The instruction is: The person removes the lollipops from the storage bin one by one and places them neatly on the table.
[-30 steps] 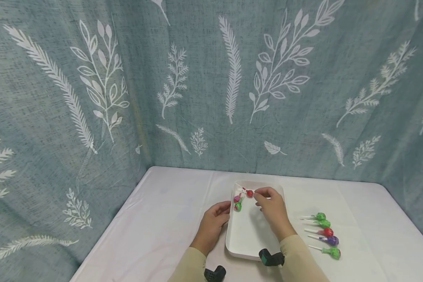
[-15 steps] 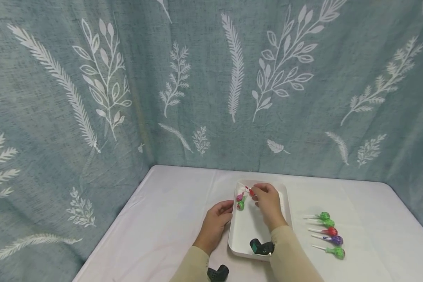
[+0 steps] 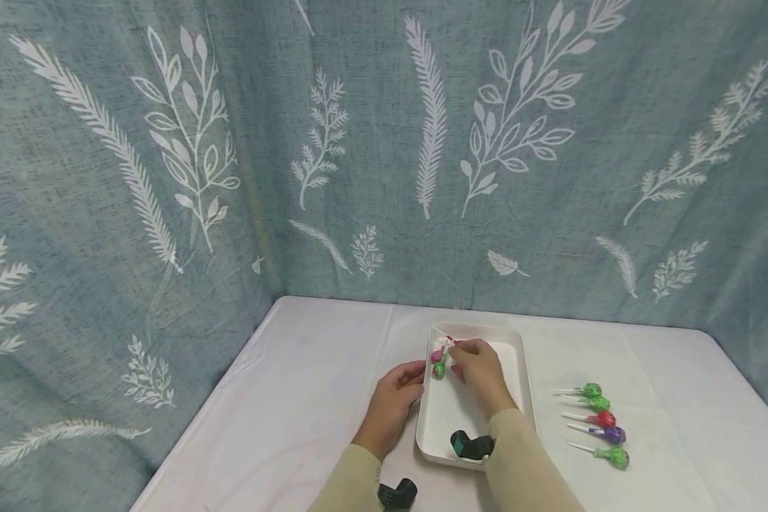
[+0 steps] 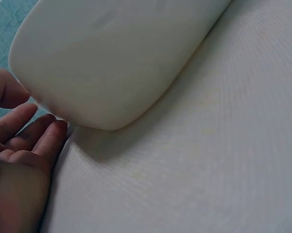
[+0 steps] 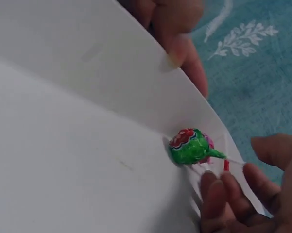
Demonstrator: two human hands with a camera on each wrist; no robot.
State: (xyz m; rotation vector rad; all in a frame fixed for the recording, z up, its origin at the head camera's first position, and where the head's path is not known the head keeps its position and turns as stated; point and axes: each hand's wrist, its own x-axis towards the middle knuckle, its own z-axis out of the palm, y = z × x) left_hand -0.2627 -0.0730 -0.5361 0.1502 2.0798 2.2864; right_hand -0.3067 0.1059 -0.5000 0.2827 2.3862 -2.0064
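Note:
A white tray [image 3: 441, 441] lies on the table, several lollipops clustered at its far-left corner. My left hand [image 3: 393, 402] grips its left rim, thumb over the edge and fingers against the outer wall. My right hand [image 3: 483, 373] reaches into that corner. In the right wrist view the green lollipop [image 5: 189, 148] rests against the tray wall, its stick reaching the right hand's fingertips [image 5: 250, 170]; the thumb stands apart from them. A pink lollipop [image 3: 436, 355] shows behind the green one. The red lollipop [image 3: 457, 342] is mostly covered by the right hand.
Right of the tray, several lollipops lie in a column with sticks pointing left: green [image 3: 592, 390], red [image 3: 604, 419], purple [image 3: 614, 435] and green [image 3: 617, 457] among them. A patterned blue-green curtain [image 3: 358, 178] hangs behind and left of the white table [image 3: 320, 370].
My right hand has moved left and slightly down, from beside the red lollipop to the green lollipop's stick, covering much of the red one. The left hand stays at the tray rim.

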